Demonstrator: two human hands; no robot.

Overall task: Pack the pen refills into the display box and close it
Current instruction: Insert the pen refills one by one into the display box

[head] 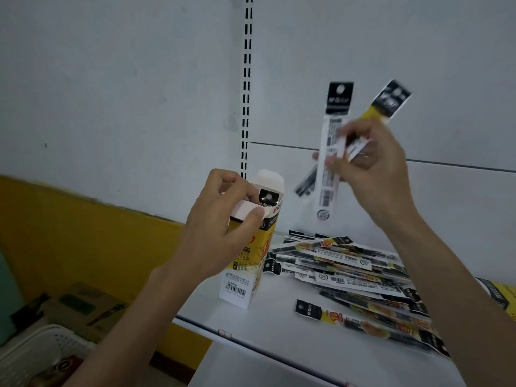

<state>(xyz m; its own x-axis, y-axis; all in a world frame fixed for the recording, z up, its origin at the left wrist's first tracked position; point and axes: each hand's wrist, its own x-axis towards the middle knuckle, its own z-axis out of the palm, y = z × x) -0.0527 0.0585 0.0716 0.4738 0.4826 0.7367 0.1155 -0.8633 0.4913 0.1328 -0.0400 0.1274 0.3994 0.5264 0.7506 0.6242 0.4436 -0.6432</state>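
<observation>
A yellow and white display box (245,263) stands upright on the white shelf (279,331), its top flaps open and a refill packet showing inside. My left hand (220,227) grips the box near its top, thumb on a white flap. My right hand (368,160) is raised above the shelf and pinches a few pen refill packets (329,163), which fan out upward and downward. A loose pile of several refill packets (351,275) lies on the shelf to the right of the box.
A slotted upright rail (247,79) runs up the white back panel behind the box. Left of the shelf, below a yellow wall band, sit cardboard boxes (83,305) and a white perforated basket (42,350). Another yellow box (502,297) peeks in at the right edge.
</observation>
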